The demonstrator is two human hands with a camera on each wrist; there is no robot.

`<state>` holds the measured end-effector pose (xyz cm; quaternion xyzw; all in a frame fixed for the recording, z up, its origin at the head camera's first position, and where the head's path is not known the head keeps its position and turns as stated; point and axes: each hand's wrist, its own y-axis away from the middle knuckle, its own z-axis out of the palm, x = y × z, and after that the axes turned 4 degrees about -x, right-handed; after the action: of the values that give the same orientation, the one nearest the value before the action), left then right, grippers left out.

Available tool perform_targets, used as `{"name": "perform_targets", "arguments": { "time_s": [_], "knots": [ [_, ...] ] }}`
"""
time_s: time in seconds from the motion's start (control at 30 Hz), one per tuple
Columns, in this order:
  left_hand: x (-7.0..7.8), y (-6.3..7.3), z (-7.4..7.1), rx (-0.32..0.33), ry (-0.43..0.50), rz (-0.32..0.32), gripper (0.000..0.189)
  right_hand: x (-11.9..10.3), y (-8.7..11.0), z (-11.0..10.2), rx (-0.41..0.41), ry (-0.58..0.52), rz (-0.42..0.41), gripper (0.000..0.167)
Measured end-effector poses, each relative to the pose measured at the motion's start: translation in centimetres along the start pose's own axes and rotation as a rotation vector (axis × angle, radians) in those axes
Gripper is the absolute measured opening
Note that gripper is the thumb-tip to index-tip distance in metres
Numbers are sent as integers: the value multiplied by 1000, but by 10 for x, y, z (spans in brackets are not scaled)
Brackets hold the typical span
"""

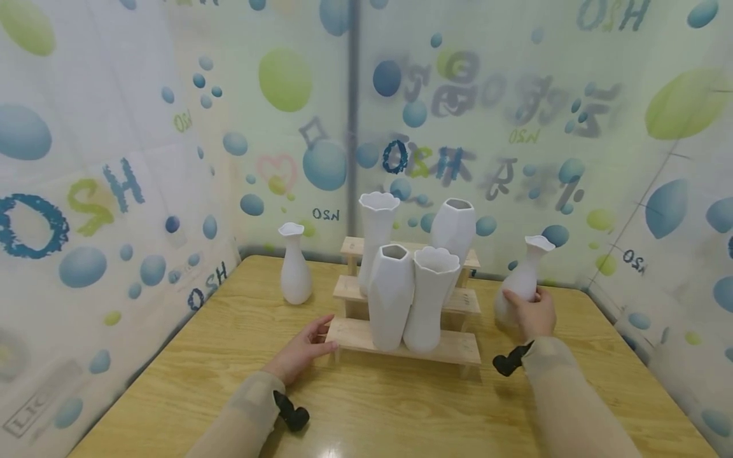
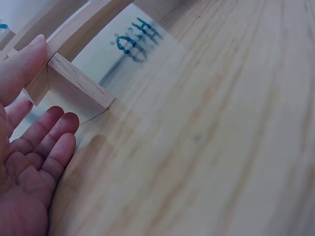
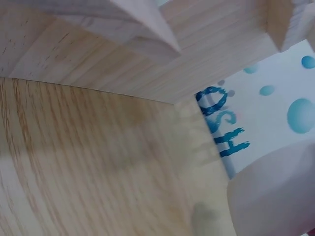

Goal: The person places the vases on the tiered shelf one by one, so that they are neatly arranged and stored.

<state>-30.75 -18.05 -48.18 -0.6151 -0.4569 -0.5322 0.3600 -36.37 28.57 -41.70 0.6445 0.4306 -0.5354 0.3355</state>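
Note:
A three-tier wooden stand (image 1: 355,334) stands mid-table. My left hand (image 1: 303,350) pinches the left end of its lowest shelf; in the left wrist view the thumb (image 2: 29,61) lies against the board's end and the other fingers (image 2: 59,152) are loosely bent. To the right of the stand, my right hand (image 1: 532,312) grips a white narrow-necked vase (image 1: 518,277) by its body. That vase leans to the right, and whether its base touches the table I cannot tell. Part of a smooth white vase (image 3: 275,191) shows in the right wrist view.
On the stand are a faceted vase (image 1: 391,299) and a scalloped vase (image 1: 426,299) in front, with a fluted vase (image 1: 375,235) and another faceted vase (image 1: 455,226) behind. One narrow-necked vase (image 1: 295,270) stands left on the wooden table (image 1: 401,413). Printed curtains (image 1: 487,127) surround it.

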Motion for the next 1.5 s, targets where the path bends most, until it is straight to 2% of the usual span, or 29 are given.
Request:
{"name": "perform_targets", "arguments": {
  "time_s": [0.17, 0.4, 0.6, 0.73, 1.5],
  "knots": [
    [3, 1, 0, -6, 0, 2, 74, -10, 0, -4, -24, -2, -31, 88],
    [3, 2, 1, -16, 0, 17, 74, -24, 0, -14, -55, 54, -57, 89],
    [2, 1, 0, -6, -7, 7, 74, -39, 4, -20, -126, 30, -52, 94],
    [2, 0, -1, 5, -7, 0, 74, -49, 5, -23, -143, 20, -71, 94],
    [2, 2, -1, 3, -24, -4, 73, -105, 5, -22, -212, 62, -175, 95]
  ]
}}
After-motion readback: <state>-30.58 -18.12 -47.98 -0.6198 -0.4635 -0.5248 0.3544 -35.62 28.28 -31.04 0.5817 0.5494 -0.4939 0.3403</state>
